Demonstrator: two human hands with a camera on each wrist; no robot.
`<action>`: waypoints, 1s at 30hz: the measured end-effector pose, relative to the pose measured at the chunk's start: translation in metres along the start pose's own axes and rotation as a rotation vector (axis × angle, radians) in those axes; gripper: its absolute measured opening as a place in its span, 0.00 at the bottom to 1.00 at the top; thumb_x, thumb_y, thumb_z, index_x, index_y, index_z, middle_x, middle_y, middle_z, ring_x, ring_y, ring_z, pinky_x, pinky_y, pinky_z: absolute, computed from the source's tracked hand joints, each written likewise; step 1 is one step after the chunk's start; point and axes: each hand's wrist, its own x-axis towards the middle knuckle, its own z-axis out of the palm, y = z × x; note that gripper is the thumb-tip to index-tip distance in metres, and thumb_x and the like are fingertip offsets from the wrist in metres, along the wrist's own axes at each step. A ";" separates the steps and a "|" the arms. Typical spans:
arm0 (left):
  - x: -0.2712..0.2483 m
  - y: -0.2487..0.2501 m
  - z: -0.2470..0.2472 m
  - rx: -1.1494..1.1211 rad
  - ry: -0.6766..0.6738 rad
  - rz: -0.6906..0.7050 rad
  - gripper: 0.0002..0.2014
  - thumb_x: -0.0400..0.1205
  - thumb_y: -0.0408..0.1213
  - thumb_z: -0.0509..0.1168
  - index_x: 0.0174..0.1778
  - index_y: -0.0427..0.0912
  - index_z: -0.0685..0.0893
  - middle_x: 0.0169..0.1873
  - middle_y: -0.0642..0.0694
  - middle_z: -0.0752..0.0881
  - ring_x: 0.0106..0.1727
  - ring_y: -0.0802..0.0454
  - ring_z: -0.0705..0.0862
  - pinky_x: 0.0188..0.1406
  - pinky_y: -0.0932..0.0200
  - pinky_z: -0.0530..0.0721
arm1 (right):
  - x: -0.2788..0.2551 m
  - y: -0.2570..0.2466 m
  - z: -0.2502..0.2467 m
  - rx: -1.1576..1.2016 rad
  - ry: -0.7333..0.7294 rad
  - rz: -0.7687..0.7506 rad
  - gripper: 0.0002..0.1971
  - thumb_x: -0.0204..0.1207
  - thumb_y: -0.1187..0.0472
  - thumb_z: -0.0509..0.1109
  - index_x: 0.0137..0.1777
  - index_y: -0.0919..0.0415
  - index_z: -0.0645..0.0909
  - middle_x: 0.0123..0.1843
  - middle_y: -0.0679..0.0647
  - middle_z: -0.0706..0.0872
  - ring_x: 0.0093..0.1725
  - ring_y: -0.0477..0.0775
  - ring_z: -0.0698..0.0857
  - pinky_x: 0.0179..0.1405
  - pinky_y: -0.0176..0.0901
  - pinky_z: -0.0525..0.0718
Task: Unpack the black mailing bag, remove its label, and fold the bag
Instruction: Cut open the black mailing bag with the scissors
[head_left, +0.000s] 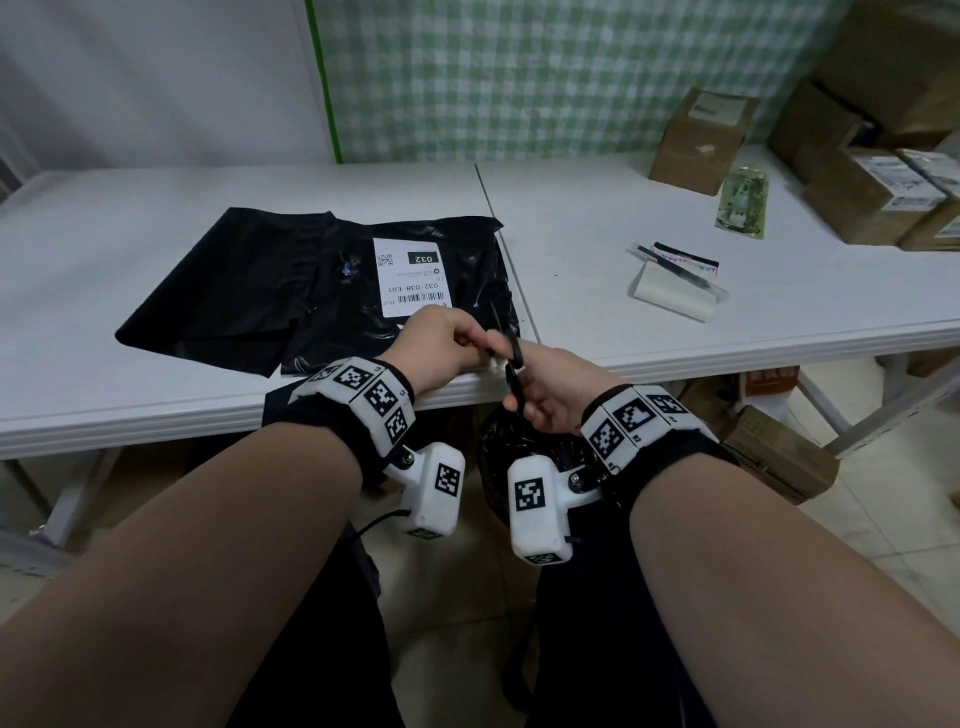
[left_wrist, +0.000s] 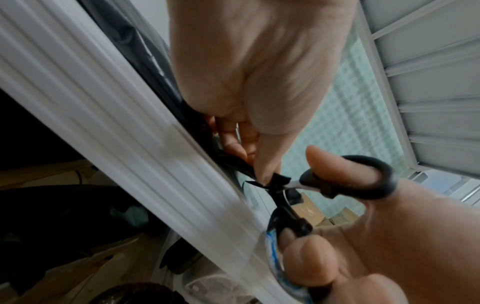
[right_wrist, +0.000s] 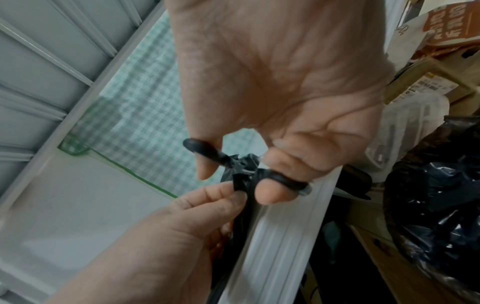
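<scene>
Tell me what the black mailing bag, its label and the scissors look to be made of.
Black mailing bag: thin plastic film, by its glossy crinkles and limp folds.
Label: white matte paper, likely a sticker, printed with barcodes and lying flat on the bag.
Scissors: handle loops look like matte black plastic; a pale strip beside them suggests metal blades, mostly hidden. The right hand grips them.

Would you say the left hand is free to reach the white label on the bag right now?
Probably not yet. The left hand pinches the black bag's edge by the scissors held in the right hand. The label lies uncovered just beyond its knuckles, reachable once it lets go.
</scene>
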 end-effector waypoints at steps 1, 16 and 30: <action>-0.001 0.000 -0.001 -0.021 -0.014 -0.007 0.06 0.72 0.30 0.74 0.44 0.37 0.89 0.35 0.45 0.86 0.37 0.55 0.80 0.44 0.64 0.81 | 0.000 -0.001 0.000 0.002 -0.012 0.009 0.26 0.68 0.29 0.66 0.46 0.54 0.77 0.26 0.53 0.79 0.20 0.45 0.68 0.16 0.28 0.67; -0.006 -0.002 -0.012 -0.143 -0.107 -0.050 0.06 0.73 0.29 0.74 0.44 0.39 0.88 0.42 0.36 0.87 0.42 0.50 0.81 0.52 0.52 0.82 | 0.002 -0.007 0.004 0.026 -0.013 -0.005 0.24 0.69 0.30 0.65 0.45 0.52 0.79 0.27 0.53 0.79 0.20 0.45 0.69 0.16 0.29 0.69; -0.007 -0.004 -0.017 -0.187 -0.175 -0.074 0.08 0.73 0.28 0.74 0.36 0.47 0.86 0.33 0.46 0.83 0.38 0.54 0.78 0.47 0.61 0.77 | 0.005 -0.010 0.008 0.080 0.059 -0.022 0.24 0.69 0.31 0.67 0.49 0.52 0.78 0.26 0.53 0.79 0.19 0.45 0.68 0.16 0.29 0.68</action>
